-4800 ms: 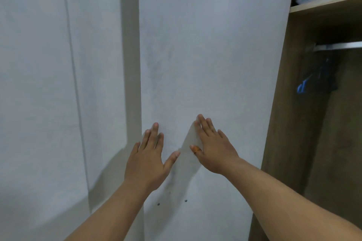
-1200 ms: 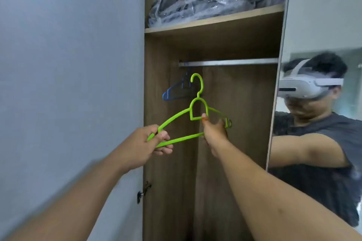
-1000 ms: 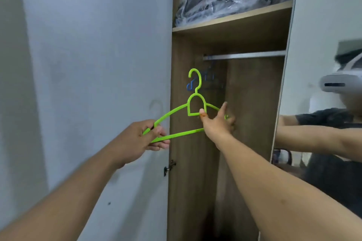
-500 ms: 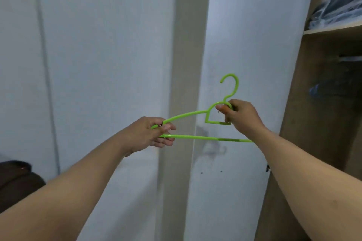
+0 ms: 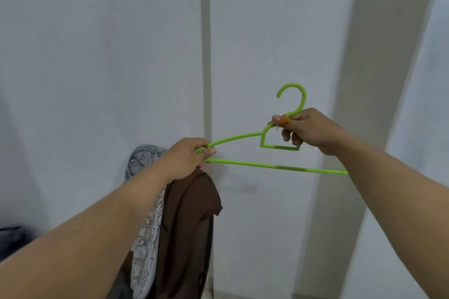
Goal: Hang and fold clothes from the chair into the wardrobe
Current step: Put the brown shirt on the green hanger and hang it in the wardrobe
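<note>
Pale grey-white wall panels (image 5: 102,60) fill view; narrow vertical seam (image 5: 205,43) at 12 o'clock. Broad beige vertical strip (image 5: 345,80) at 3 o'clock. Blurred dark shape (image 5: 9,240) at 8 o'clock. Soft, even light.

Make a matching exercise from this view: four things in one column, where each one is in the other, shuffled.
1. left hand
2. right hand
3. brown garment
4. patterned grey cloth

a. hangs below the left hand
b. grips the green hanger at its neck
c. beside the brown garment, on its left
d. grips the hanger's left end

Pairs: 1-d, 2-b, 3-a, 4-c
</note>
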